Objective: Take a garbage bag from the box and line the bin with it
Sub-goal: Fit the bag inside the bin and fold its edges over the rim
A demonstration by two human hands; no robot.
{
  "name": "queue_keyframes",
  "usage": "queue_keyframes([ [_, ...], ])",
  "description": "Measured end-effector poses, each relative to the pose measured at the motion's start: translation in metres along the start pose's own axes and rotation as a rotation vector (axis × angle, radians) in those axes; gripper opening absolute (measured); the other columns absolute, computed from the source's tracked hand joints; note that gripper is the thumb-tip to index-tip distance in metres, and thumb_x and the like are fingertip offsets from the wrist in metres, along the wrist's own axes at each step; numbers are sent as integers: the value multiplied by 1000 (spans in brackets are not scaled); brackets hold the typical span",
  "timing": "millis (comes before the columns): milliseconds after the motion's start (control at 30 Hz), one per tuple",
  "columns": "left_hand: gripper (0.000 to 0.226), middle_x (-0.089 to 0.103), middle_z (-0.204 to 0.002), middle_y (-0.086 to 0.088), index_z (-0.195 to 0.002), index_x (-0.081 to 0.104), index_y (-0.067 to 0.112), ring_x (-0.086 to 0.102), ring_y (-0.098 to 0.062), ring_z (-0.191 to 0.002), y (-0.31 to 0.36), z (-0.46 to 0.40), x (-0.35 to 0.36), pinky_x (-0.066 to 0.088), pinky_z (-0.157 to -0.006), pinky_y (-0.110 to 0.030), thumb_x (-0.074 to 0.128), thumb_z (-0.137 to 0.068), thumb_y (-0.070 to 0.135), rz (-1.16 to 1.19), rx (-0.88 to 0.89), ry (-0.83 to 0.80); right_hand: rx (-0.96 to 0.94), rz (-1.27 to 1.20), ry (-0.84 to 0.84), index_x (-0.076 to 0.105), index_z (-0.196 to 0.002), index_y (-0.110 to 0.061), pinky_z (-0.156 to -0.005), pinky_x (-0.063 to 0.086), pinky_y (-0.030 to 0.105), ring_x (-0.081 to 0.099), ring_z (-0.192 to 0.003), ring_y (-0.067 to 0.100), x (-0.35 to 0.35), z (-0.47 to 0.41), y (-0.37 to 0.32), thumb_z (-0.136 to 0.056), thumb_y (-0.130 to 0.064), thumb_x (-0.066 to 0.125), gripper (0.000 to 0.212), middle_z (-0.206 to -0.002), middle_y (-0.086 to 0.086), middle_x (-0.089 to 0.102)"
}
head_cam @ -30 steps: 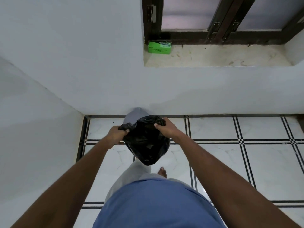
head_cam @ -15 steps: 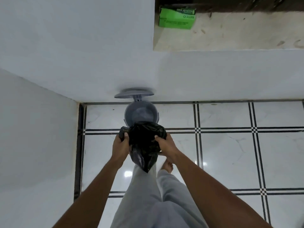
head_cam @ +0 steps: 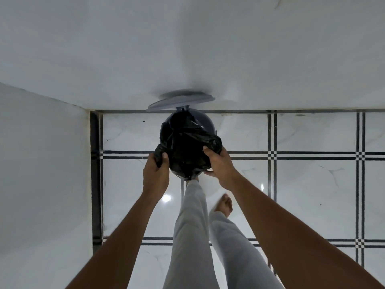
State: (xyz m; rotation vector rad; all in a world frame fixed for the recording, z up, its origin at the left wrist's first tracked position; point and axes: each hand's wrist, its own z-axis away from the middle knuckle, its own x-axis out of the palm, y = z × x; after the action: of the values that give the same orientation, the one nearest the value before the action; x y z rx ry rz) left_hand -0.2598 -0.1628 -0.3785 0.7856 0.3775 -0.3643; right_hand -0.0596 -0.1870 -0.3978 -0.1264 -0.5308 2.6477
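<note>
Head view, left hand (head_cam: 155, 176) and right hand (head_cam: 220, 166) outstretched, gripping black garbage bag (head_cam: 185, 147) over grey bin (head_cam: 209, 124)

bag (head_cam: 185, 147) now over bin (head_cam: 209, 125), hands apart

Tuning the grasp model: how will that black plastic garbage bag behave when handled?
Likely floppy: the black plastic garbage bag crumples and sags between the left hand and right hand. Probably very light, since pinched edges carry it. Its glossy film may be slippery, so it could slide off the round grey bin.
</note>
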Motion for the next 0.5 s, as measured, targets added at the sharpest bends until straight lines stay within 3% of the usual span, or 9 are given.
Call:
queue_keyframes([
  [67,28,68,-94,1,-113,62,9,65,-19,-89,-16,-32,16,48,-70,-25,56,-111,36,-14,-13,7,14,10,4,57,-145,-27,-70,66,40,71,-112,20,7,-34,1,-108,-35,72,41,-132,-2,70],
  [200,35,69,-100,1,-117,61,8,66,-18,-94,-46,-84,44,48,-73,-29,54,-110,42,-54,-52,-25,41,66,12,52,-156,-32,-95,66,61,69,-124,30,27,-89,9,-108,-48,68,54,-144,1,67],
  [400,39,70,-101,-2,-117,63,7,67,-17,-91,-74,-129,66,50,-70,-25,54,-109,45,-62,-115,-56,132,157,-9,42,-163,-34,-97,63,68,60,-135,37,54,-136,25,-108,-53,64,63,-157,4,54],
  [500,51,76,-105,-3,-117,68,15,75,-24,-100,-83,-142,60,63,-90,-45,57,-96,59,21,-172,-31,162,151,-37,41,-164,-37,-85,67,67,59,-139,42,65,-146,30,-108,-54,65,63,-159,5,53],
])
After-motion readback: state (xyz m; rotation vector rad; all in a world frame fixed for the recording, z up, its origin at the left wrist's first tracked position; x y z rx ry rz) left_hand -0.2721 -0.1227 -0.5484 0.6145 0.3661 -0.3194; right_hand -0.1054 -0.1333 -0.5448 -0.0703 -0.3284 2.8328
